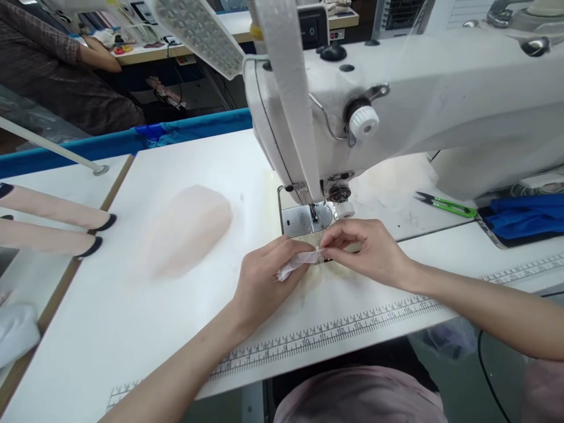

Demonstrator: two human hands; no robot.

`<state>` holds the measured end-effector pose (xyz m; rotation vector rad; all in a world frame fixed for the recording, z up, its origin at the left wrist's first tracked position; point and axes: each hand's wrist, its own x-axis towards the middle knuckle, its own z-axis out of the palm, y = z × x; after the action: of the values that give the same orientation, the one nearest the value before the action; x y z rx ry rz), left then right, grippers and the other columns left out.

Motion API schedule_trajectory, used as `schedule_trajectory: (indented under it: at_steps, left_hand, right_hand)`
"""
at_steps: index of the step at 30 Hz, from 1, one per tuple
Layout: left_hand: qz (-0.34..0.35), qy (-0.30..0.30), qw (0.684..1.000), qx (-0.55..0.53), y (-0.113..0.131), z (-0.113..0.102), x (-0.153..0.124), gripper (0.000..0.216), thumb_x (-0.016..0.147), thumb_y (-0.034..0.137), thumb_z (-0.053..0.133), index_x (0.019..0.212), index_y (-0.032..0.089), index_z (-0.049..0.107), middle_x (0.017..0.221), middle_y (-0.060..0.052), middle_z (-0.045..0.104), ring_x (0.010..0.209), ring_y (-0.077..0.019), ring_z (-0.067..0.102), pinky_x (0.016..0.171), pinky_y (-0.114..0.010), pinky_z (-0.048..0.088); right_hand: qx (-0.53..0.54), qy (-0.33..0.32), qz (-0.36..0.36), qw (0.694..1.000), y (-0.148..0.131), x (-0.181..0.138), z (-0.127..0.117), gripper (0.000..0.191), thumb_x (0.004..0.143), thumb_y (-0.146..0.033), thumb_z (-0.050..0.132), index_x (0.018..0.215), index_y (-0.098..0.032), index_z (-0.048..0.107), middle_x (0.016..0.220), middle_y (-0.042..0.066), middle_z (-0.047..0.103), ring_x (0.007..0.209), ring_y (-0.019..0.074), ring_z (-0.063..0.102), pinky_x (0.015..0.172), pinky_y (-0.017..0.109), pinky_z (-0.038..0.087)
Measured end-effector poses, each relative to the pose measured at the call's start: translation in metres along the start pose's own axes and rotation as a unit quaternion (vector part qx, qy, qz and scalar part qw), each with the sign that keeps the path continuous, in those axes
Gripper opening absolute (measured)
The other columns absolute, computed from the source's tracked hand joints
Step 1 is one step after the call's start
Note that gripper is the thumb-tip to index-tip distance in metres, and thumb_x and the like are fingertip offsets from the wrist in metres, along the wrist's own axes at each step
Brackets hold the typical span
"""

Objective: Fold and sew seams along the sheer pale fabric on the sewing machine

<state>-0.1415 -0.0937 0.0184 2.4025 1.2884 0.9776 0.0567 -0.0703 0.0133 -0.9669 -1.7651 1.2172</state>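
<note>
My left hand is closed on a small strip of thin white fabric, which lies across its fingers just above the table. At the strip's right end, the fingertips of my right hand are pinched together on it. Both hands are close together, in front of the metal needle plate of a white sewing machine. The presser foot stands behind my fingers, apart from the strip.
Green-handled thread snips lie on the right near a blue cloth. A printed ruler runs along the table's front edge. Two beige padded bars are at left. Another person's arm shows at a table behind.
</note>
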Motion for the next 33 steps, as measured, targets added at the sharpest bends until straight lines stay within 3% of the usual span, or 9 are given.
schedule_trajectory:
  at_steps: [12, 18, 33]
  left_hand:
    - [0.015, 0.005, 1.0, -0.011, -0.002, 0.0003, -0.0008, 0.011, 0.085, 0.012, 0.058, 0.088, 0.022, 0.061, 0.07, 0.003, 0.063, 0.057, -0.008, 0.054, 0.051, -0.019, 0.039]
    - [0.009, 0.004, 1.0, -0.005, -0.001, -0.0006, -0.0008, 0.009, 0.086, 0.014, 0.057, 0.087, 0.022, 0.06, 0.069, 0.002, 0.063, 0.056, -0.0085, 0.054, 0.05, -0.02, 0.038]
    - [0.01, 0.003, 1.0, -0.006, 0.0002, -0.0007, -0.0005, 0.009, 0.087, 0.014, 0.056, 0.088, 0.022, 0.061, 0.069, 0.002, 0.064, 0.056, -0.0087, 0.054, 0.051, -0.02, 0.039]
  right_hand:
    - [-0.057, -0.013, -0.098, 0.993, 0.002, -0.0013, -0.0007, 0.011, 0.083, -0.014, 0.063, 0.09, -0.022, 0.063, 0.085, -0.002, 0.067, 0.073, 0.0093, 0.063, 0.069, 0.022, 0.056]
    - [-0.054, -0.009, -0.074, 0.996, 0.0039, -0.0033, 0.0001, 0.013, 0.084, -0.02, 0.063, 0.095, -0.024, 0.061, 0.088, -0.001, 0.067, 0.077, 0.0119, 0.065, 0.072, 0.026, 0.059]
    - [-0.055, -0.014, -0.079, 0.995, 0.0034, -0.0027, 0.0001, 0.01, 0.082, -0.015, 0.062, 0.089, -0.023, 0.062, 0.085, -0.002, 0.067, 0.074, 0.0102, 0.064, 0.07, 0.023, 0.057]
